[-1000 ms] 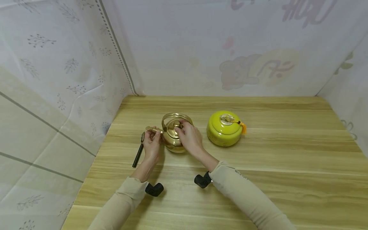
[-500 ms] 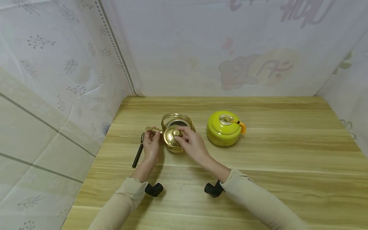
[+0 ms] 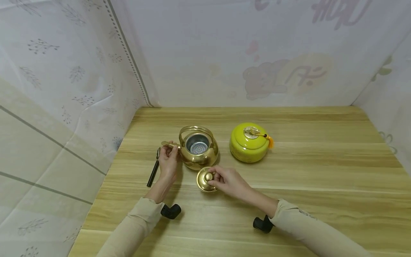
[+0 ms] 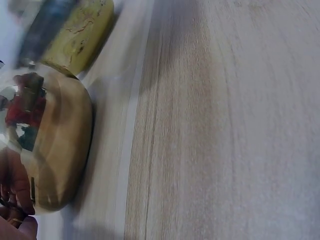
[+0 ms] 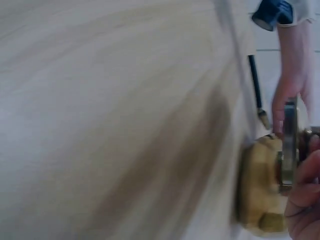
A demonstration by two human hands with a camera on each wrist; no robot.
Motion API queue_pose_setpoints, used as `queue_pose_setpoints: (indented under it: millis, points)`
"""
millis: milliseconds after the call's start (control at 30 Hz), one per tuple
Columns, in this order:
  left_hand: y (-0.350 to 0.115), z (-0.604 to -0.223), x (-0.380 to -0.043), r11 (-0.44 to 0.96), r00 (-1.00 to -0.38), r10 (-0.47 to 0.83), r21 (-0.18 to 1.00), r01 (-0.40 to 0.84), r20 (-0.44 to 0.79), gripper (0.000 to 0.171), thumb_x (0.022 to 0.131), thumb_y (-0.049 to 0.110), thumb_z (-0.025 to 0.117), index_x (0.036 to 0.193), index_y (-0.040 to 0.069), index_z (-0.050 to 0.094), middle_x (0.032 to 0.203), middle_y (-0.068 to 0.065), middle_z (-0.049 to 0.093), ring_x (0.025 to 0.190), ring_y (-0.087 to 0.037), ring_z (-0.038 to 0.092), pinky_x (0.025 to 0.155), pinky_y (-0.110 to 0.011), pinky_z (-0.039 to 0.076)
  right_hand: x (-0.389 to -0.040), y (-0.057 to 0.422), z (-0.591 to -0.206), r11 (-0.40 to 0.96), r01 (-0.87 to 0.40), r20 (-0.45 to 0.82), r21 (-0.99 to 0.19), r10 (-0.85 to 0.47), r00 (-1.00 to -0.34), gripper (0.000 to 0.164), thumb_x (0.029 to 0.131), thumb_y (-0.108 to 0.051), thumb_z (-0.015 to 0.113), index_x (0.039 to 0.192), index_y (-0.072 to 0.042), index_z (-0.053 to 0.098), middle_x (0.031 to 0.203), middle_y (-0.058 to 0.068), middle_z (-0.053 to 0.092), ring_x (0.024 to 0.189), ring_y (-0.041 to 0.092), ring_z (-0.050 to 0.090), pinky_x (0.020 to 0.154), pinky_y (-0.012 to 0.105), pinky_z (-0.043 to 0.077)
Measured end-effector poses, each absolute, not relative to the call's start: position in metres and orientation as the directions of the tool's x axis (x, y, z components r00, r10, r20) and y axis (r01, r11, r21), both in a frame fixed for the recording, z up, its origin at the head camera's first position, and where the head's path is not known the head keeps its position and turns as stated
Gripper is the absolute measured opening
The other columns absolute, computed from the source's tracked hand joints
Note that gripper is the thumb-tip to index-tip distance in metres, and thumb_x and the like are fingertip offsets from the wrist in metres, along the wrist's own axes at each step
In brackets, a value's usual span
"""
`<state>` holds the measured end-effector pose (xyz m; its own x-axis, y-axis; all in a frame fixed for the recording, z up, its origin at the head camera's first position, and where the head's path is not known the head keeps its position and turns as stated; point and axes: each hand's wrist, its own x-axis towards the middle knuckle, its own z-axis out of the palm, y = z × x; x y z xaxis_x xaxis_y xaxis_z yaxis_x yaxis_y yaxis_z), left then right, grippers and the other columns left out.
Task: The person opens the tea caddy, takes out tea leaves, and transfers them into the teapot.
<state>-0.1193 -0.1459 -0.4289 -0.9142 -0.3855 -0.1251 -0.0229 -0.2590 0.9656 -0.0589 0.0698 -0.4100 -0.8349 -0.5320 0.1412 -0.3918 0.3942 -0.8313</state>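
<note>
A brass teapot [image 3: 199, 162] with a raised hoop handle stands uncovered on the wooden table, a perforated metal strainer [image 3: 197, 147] showing inside its mouth. My left hand [image 3: 168, 162] pinches the teapot's spout at the left side. In front of the pot, my right hand [image 3: 229, 182] grips the round knob of the brass lid [image 3: 203, 181]. The right wrist view catches the lid [image 5: 289, 145] edge-on, with the teapot [image 5: 260, 200] behind it. In the left wrist view the pot's shiny side [image 4: 65, 145] fills the left edge, fingers close by.
To the right of the teapot sits a yellow lidded jar [image 3: 248, 148] with an orange tassel. A thin black-handled tool [image 3: 153, 173] lies left of my left hand. Patterned cloth walls [image 3: 224, 53] border the table at the back and sides.
My right hand has lifted the lid off the teapot and carried it toward me, uncovering the strainer. The left hand has stayed at the spout.
</note>
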Motion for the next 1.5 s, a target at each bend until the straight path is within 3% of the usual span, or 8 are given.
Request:
queue_pose_setpoints:
  millis: [300,667,967,1200,1300,1433,1500]
  points:
    - [-0.146,-0.43,-0.121,-0.266,-0.911,-0.387,0.963,-0.038,-0.143,0.025,0.096,0.003,0.05,0.12,-0.002,0.045,0.092,0.003,0.054,0.073,0.0,0.054,0.064,-0.013,0.047,-0.058,0.073,-0.427,0.471,-0.388,0.023,-0.792,-0.612,-0.791,0.022,0.084,-0.012,0.069,0.104,-0.005,0.062,0.069,-0.008,0.055,0.058,-0.001,0.043,0.053,0.018,0.042]
    - [-0.146,-0.428,-0.12,-0.252,-0.915,-0.379,0.967,-0.045,-0.141,0.031,0.096,0.004,0.05,0.125,-0.006,0.042,0.086,0.005,0.054,0.074,0.0,0.054,0.065,-0.012,0.047,-0.061,0.076,-0.436,0.48,-0.398,0.013,-0.781,-0.626,-0.78,0.022,0.084,-0.013,0.071,0.103,-0.005,0.063,0.068,-0.008,0.055,0.058,-0.002,0.043,0.054,0.017,0.041]
    - [-0.147,-0.428,-0.119,-0.258,-0.914,-0.375,0.965,-0.054,-0.151,0.028,0.096,0.005,0.051,0.122,-0.002,0.045,0.086,0.006,0.055,0.073,0.0,0.056,0.065,-0.013,0.047,-0.064,0.076,-0.438,0.467,-0.408,0.019,-0.785,-0.64,-0.768,0.024,0.083,-0.013,0.072,0.104,-0.005,0.065,0.067,-0.008,0.054,0.058,-0.002,0.043,0.054,0.016,0.041]
    - [-0.149,-0.424,-0.119,-0.259,-0.907,-0.367,0.959,-0.115,-0.208,0.029,0.095,0.007,0.054,0.121,0.0,0.046,0.096,0.003,0.055,0.08,0.0,0.058,0.073,-0.014,0.05,-0.063,0.083,-0.429,0.45,-0.365,0.002,-0.815,-0.628,-0.778,0.031,0.084,-0.015,0.071,0.111,-0.003,0.063,0.073,-0.006,0.06,0.062,-0.002,0.048,0.056,0.017,0.045]
    - [-0.15,-0.421,-0.116,-0.281,-0.899,-0.374,0.951,-0.126,-0.23,0.033,0.095,0.008,0.054,0.125,0.003,0.043,0.105,0.001,0.052,0.087,-0.001,0.055,0.085,-0.02,0.049,-0.065,0.089,-0.42,0.447,-0.364,0.018,-0.817,-0.611,-0.791,0.028,0.084,-0.014,0.07,0.11,-0.004,0.064,0.073,-0.005,0.06,0.061,-0.001,0.049,0.055,0.018,0.046]
    - [-0.155,-0.415,-0.106,-0.307,-0.887,-0.404,0.947,-0.097,-0.222,0.046,0.096,0.009,0.051,0.137,0.0,0.033,0.119,-0.001,0.044,0.103,-0.004,0.048,0.099,-0.024,0.043,-0.068,0.105,-0.41,0.457,-0.387,0.063,-0.8,-0.578,-0.814,0.025,0.085,-0.012,0.069,0.109,-0.003,0.065,0.072,-0.006,0.058,0.06,-0.002,0.046,0.053,0.017,0.045]
    - [-0.157,-0.411,-0.099,-0.312,-0.879,-0.439,0.949,-0.047,-0.187,0.045,0.096,0.009,0.052,0.137,0.0,0.034,0.12,0.0,0.044,0.107,-0.006,0.047,0.097,-0.021,0.045,-0.07,0.116,-0.404,0.459,-0.395,0.096,-0.796,-0.548,-0.831,0.024,0.086,-0.012,0.068,0.107,-0.003,0.065,0.072,-0.006,0.058,0.06,-0.001,0.046,0.053,0.017,0.044]
